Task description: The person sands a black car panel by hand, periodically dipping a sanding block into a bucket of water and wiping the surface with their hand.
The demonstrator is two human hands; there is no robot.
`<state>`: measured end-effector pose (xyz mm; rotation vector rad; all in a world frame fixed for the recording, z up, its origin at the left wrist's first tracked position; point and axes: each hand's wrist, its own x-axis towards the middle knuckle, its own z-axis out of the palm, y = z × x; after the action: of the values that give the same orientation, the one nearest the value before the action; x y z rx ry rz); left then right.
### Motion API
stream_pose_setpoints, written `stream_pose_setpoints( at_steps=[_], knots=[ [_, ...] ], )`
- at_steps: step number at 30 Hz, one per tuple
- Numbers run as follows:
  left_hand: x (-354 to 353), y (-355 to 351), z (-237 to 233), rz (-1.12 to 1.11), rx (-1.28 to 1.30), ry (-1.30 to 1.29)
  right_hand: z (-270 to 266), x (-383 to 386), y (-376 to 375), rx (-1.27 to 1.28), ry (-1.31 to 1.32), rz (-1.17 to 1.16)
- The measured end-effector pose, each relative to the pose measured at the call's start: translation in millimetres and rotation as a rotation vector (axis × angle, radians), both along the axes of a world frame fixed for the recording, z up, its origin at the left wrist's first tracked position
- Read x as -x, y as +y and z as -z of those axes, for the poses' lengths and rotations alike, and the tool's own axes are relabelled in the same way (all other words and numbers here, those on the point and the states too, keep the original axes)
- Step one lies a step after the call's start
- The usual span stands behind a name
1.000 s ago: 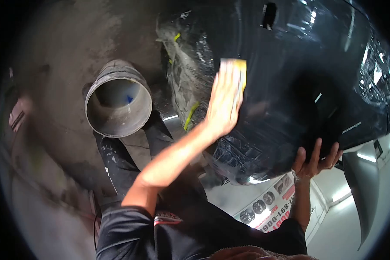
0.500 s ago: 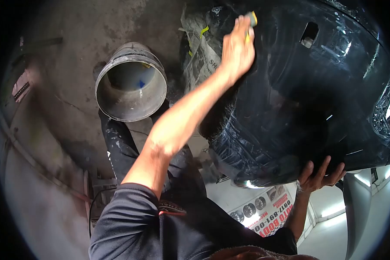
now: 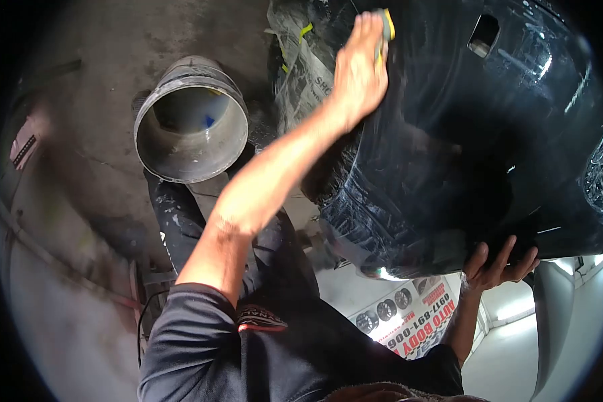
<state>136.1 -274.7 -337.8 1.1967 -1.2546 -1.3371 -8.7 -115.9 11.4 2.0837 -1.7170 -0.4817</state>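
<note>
At the top of the view, my left hand (image 3: pixel 362 77) is closed around a small yellow-and-grey block (image 3: pixel 387 25). It presses the block on the upper left part of a glossy black panel (image 3: pixel 442 134). My right hand (image 3: pixel 496 268) rests on the panel's lower edge, its fingers spread and holding nothing. Whitish wet streaks mark the panel's lower left corner, and a rectangular hole shows near its top.
A dirty bucket (image 3: pixel 194 151) with cloudy water and a blue piece inside stands left of my arm, above my legs. Masking paper (image 3: pixel 301 87) with yellow-green tape lies along the panel's left side. A printed banner (image 3: pixel 409 318) is below the panel.
The view has shifted slightly, so the bucket and masking paper appear a little further left. My left hand has moved slightly left and up with the block. My right hand stays at the panel's edge.
</note>
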Motion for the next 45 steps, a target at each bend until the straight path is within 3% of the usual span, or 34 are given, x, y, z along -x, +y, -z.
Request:
stream_pose_setpoints(
  at_steps=[2,4,8,10,13,16,19,23,29,31,34,37,40,42,44,45],
  knots=[
    [21.7,-19.2,17.1,-0.232,-0.794,1.357,1.1,-1.1,-1.9,0.002,0.000,0.003],
    [-8.2,-1.3,2.5,0.032,0.106,-0.068,0.4,-3.4,-2.1,0.002,0.006,0.018],
    [-34.8,147.5,-75.6,0.221,0.007,0.036,0.2,-0.8,1.0,0.002,-0.005,0.015],
    [-52.5,226.0,-86.4,0.316,-0.062,0.087,1.6,-2.5,0.1,0.005,-0.006,0.027],
    [-46.2,211.8,-78.0,0.256,-0.026,0.132,4.3,-1.9,-3.6,0.022,-0.007,0.001],
    [-32.6,120.0,-64.1,0.171,-0.033,0.114,4.6,-5.4,-1.4,0.018,0.015,0.010],
    [-45.0,133.0,-72.3,0.177,-0.158,0.193,6.6,-4.2,-4.9,0.007,0.026,-0.005],
    [-58.6,218.7,-81.0,0.277,-0.212,0.187,4.5,-4.1,-4.4,0.005,0.034,-0.001],
    [-0.7,25.7,-23.6,-0.075,0.050,-0.023,7.2,-6.1,-4.9,0.003,0.043,0.000],
    [0.5,25.2,-28.2,-0.097,0.037,-0.030,4.8,-5.5,-3.4,-0.003,0.040,0.007],
    [-19.5,85.0,-58.4,0.152,0.075,0.037,3.0,-7.0,-6.4,-0.017,0.028,-0.019],
    [-18.9,46.3,-44.8,0.197,0.154,0.008,0.0,-2.5,-3.0,-0.020,0.035,-0.016],
    [22.8,-62.7,-13.7,-0.015,0.208,0.090,-0.5,-4.1,-3.0,-0.033,0.033,-0.002],
    [14.5,-80.9,-27.0,0.010,0.125,0.146,-0.3,-7.2,-1.9,-0.039,0.033,0.028],
    [17.2,-36.8,-29.8,-0.062,0.258,0.051,0.8,-6.7,-2.9,-0.036,0.018,0.016],
    [4.7,-8.2,-48.5,0.013,0.160,0.052,1.0,-6.1,-3.6,-0.035,0.011,0.011]
  ],
)
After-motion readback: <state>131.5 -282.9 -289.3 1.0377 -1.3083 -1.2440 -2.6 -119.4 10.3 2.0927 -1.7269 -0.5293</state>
